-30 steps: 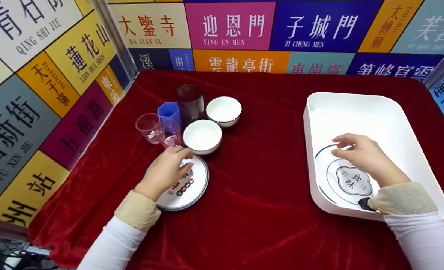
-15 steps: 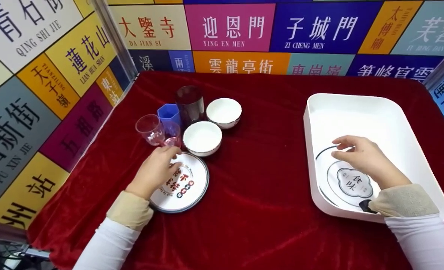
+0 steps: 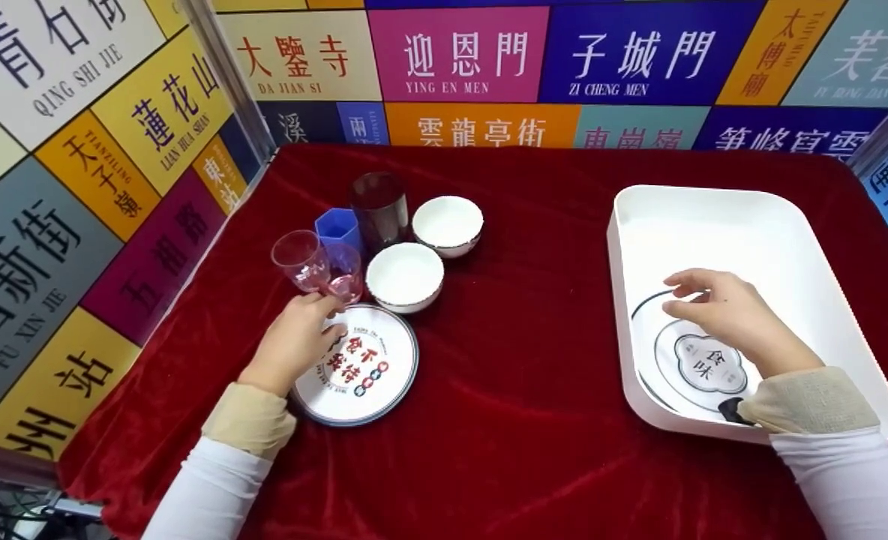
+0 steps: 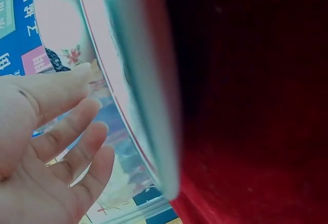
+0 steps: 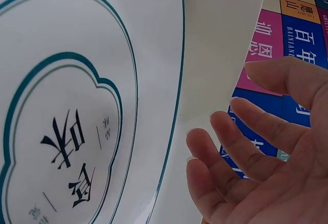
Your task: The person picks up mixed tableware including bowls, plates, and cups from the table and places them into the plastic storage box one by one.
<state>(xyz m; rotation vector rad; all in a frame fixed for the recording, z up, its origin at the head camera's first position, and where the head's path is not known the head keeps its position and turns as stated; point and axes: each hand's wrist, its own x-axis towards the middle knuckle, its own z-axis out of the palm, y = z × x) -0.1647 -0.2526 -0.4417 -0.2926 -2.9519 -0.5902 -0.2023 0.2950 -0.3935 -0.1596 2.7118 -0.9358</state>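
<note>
With left hand (image 3: 290,341) loose and empty by the red-print plate (image 3: 360,367) at lower left, and right hand (image 3: 729,319) likewise near the tray plate (image 3: 706,366) at lower right, prob best to go in low and lift level tbh.

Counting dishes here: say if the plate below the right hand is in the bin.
In: the head view shows the plate inside the white bin, walls around it.
</note>
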